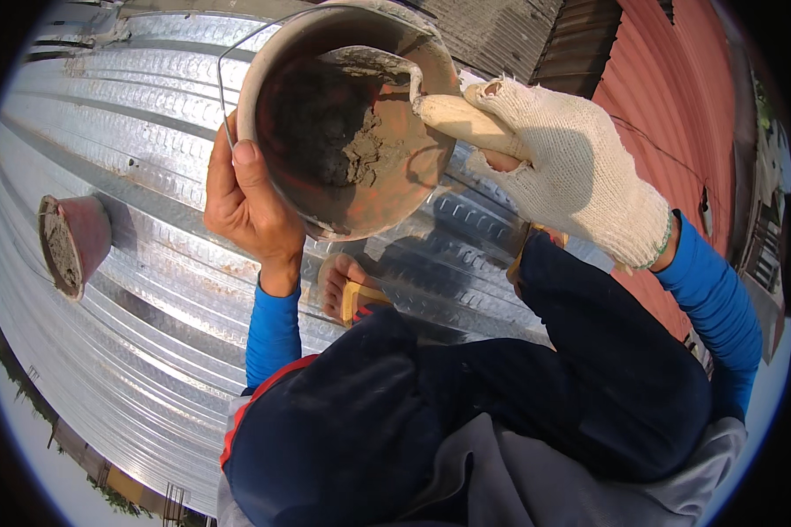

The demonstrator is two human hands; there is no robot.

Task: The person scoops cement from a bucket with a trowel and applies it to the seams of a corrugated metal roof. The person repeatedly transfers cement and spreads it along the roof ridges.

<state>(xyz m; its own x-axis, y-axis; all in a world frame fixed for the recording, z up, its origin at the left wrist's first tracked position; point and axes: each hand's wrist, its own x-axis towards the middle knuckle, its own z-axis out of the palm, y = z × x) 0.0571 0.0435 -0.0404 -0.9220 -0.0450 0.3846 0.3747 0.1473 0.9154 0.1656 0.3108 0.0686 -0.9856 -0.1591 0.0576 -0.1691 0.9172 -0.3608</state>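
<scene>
My bare left hand [253, 198] grips the near left rim of a mortar-smeared bucket [417, 189], thumb on the outside and fingers partly hidden behind it. The bucket is tilted so its mouth faces me, and its thin wire handle [222, 66] stands out on the left. Wet grey mortar [347, 140] clings inside. In a knitted white glove with worn holes, my right hand [571, 162] is closed around the wooden handle of a trowel [466, 121]. The trowel's mortar-coated blade reaches into the bucket near its far side.
A second, reddish bucket [88, 237] holding grey mortar stands on the left on shiny corrugated metal roofing [167, 316]. My sandalled foot [338, 290] is just below the held bucket. Red roofing [668, 132] lies to the right, weathered grey sheets [492, 35] at the far side.
</scene>
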